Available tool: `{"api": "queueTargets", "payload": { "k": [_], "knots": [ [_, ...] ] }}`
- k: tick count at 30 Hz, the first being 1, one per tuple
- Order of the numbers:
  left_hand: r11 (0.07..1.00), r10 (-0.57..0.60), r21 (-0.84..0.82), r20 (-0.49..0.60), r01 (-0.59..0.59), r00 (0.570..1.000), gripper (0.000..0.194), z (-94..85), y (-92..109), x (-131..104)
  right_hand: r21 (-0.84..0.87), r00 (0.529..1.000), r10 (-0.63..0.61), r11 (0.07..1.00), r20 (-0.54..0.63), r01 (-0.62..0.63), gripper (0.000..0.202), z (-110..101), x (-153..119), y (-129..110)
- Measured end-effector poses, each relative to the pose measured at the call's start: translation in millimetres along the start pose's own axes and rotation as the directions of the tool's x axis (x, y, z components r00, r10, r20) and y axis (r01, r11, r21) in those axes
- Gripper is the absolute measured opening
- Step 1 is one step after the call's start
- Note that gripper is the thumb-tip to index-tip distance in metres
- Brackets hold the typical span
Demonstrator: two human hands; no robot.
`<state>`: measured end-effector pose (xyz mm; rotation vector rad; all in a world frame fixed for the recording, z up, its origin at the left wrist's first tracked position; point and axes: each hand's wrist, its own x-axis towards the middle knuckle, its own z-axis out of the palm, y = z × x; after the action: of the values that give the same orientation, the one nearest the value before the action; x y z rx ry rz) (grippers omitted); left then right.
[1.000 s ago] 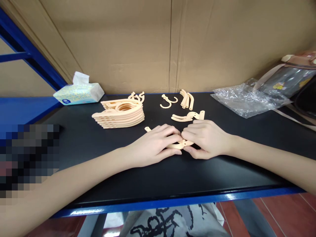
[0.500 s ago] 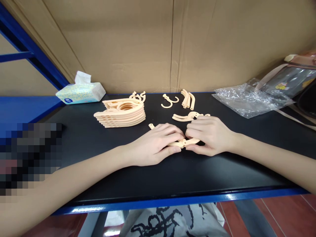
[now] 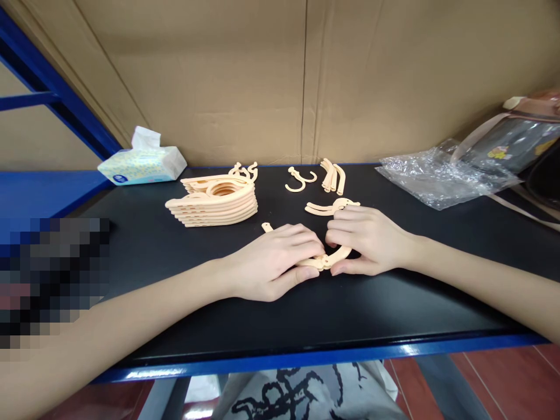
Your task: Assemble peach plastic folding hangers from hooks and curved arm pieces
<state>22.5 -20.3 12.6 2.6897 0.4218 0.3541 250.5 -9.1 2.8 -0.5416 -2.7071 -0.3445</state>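
Low over the black tabletop, my left hand (image 3: 284, 256) is closed on a cream plastic hanger piece (image 3: 311, 263), whose holed end sticks out beyond the knuckles. My right hand (image 3: 367, 239) is closed around a curved cream hanger arm (image 3: 339, 255). These two parts meet at a round joint between my hands; whether they are locked together I cannot tell. Just beyond my right fingers lie more cream hanger parts (image 3: 326, 208), partly hidden by that hand. To the left is a neat stack of cream folding hangers (image 3: 214, 207).
Loose hooks (image 3: 297, 178) and several curved arms (image 3: 332, 177) lie at the back. A tissue box (image 3: 144, 163) stands back left. Crumpled clear plastic (image 3: 441, 175) and a strapped clear bottle (image 3: 507, 146) are at right. Cardboard (image 3: 210, 81) closes off the rear.
Both hands have shifted slightly, and the joint between them has come a little nearer to me. The curved arm in my right hand now angles up more steeply and shows more of its length.
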Motion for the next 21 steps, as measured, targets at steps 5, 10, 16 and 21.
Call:
{"api": "queueTargets", "payload": {
  "k": [5, 10, 16, 21],
  "knots": [
    [1.000, 0.020, -0.008, -0.015, -0.021, 1.000, 0.022, 0.2, -1.0, 1.0, -0.022, 1.000, -0.002, 1.000, -0.003, 0.002, 0.056, 0.0, 1.2, 2.4],
    [1.000, 0.023, 0.012, -0.034, -0.023, 0.999, 0.024, 1.1, -1.2, 0.5, -0.038, 0.998, -0.045, 0.998, -0.050, 0.043, 0.050, -0.6, 1.8, -1.2],
    [0.998, -0.018, 0.055, -0.063, 0.022, 0.998, 0.023, 2.1, 0.3, 0.8, -0.089, 0.992, -0.054, 0.995, -0.111, 0.044, 0.042, 0.3, 0.0, -3.2],
    [0.995, -0.045, 0.085, -0.083, 0.052, 0.996, 0.021, 2.2, 0.2, 1.9, -0.132, 0.990, -0.024, 0.991, -0.138, 0.006, 0.044, 2.5, -2.2, -1.6]
  ]
}}
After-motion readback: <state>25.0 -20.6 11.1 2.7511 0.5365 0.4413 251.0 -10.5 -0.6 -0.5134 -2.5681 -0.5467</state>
